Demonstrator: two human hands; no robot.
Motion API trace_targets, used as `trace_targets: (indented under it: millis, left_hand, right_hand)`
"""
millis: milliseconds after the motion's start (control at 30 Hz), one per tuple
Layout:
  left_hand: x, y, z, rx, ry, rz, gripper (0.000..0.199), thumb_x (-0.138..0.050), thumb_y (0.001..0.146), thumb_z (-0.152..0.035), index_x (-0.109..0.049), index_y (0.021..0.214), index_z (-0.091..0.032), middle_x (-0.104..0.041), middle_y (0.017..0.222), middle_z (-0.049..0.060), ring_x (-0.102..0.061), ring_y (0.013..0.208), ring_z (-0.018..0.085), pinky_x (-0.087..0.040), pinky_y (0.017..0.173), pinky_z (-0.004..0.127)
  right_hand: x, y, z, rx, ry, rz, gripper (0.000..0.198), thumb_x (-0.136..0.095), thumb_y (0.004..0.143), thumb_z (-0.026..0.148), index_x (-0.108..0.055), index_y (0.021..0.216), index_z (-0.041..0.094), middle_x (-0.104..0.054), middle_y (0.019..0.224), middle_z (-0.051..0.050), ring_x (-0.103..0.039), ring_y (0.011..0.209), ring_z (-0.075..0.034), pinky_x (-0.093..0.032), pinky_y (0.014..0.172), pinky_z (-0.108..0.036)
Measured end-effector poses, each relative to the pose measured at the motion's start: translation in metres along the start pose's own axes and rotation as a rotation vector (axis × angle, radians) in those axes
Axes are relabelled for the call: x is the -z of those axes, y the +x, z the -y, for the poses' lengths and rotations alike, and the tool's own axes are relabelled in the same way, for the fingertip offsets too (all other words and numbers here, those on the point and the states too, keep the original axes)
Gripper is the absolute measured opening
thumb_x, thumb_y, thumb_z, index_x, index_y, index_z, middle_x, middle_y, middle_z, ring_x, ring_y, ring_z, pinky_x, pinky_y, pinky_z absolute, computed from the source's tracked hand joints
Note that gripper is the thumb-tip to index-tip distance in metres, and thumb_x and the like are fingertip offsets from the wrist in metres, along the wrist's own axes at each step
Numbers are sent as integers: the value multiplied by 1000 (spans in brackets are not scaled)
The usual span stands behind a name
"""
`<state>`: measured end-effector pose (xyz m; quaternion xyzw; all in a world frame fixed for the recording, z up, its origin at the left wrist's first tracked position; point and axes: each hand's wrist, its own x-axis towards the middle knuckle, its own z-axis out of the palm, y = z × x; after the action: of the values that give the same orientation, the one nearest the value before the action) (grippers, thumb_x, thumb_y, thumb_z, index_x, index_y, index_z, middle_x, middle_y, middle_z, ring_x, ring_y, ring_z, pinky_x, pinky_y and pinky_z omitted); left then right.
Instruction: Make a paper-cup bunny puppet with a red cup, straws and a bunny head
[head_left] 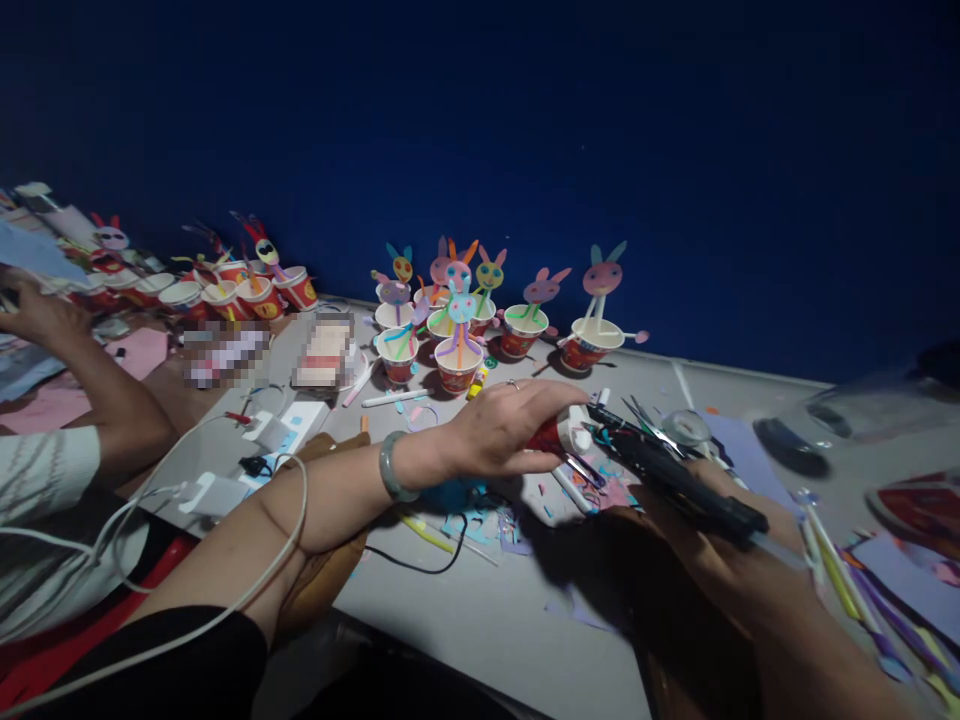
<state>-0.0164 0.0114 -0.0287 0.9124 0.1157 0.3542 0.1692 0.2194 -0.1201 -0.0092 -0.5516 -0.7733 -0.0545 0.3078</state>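
My left hand (506,425), with a ring and a bracelet on its wrist, grips a small red paper cup (546,435) tipped on its side; its pale end faces right. My right hand (724,510) is wrapped round a black hot glue gun (675,470), a translucent glue stick (780,550) jutting from its rear. The gun's tip is close to the cup's pale end; whether they touch I cannot tell. Scissors (651,428) and a roll of clear tape (686,428) lie just behind the gun. Paper scraps (517,530) and a white marker (574,492) lie beneath my hands.
Several red cups with paper rabbit figures (592,345) stand at the back. More cups (259,298) are at left, near a co-worker's hand (37,315). A power strip (296,430) and white cables (296,520) cross my left side. Coloured sticks (862,600) lie at right.
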Motion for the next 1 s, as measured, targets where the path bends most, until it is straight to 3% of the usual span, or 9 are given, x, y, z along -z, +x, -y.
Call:
trace_targets:
  millis: [200, 400, 767, 1000]
  left_hand:
    - [-1, -2, 0, -83, 139, -30, 59, -54, 92, -42, -38, 142, -15, -60, 137, 18, -56, 132, 29, -49, 109, 48]
    - [1, -2, -3, -141, 226, -129, 52, -53, 93, -36, -41, 140, -16, -63, 135, 17, -61, 126, 27, -51, 107, 48]
    - [-1, 1, -6, -208, 234, -285, 51, -52, 92, -32, -42, 139, -16, -67, 128, 16, -64, 122, 26, -54, 105, 45]
    - [0, 1, -4, -229, 252, -285, 57, -56, 91, -35, -39, 141, -13, -66, 129, 18, -62, 125, 26, -53, 106, 46]
  right_hand:
    - [-4, -3, 8, 95, -46, -51, 17, -60, 96, 38, -55, 90, 22, -60, 62, 4, -59, 47, -13, -41, 47, -24]
    - [-4, -9, 11, 103, -51, -13, 6, -59, 91, 26, -56, 94, 21, -66, 70, 1, -66, 55, -16, -46, 52, -25]
    - [-2, -11, 18, 169, -156, -48, 20, -52, 86, 13, -57, 102, 22, -70, 74, -3, -69, 59, -20, -48, 56, -28]
    - [-1, -7, 22, 238, -205, -96, 16, -49, 89, 10, -54, 99, 21, -70, 73, -4, -67, 55, -18, -46, 50, -27]
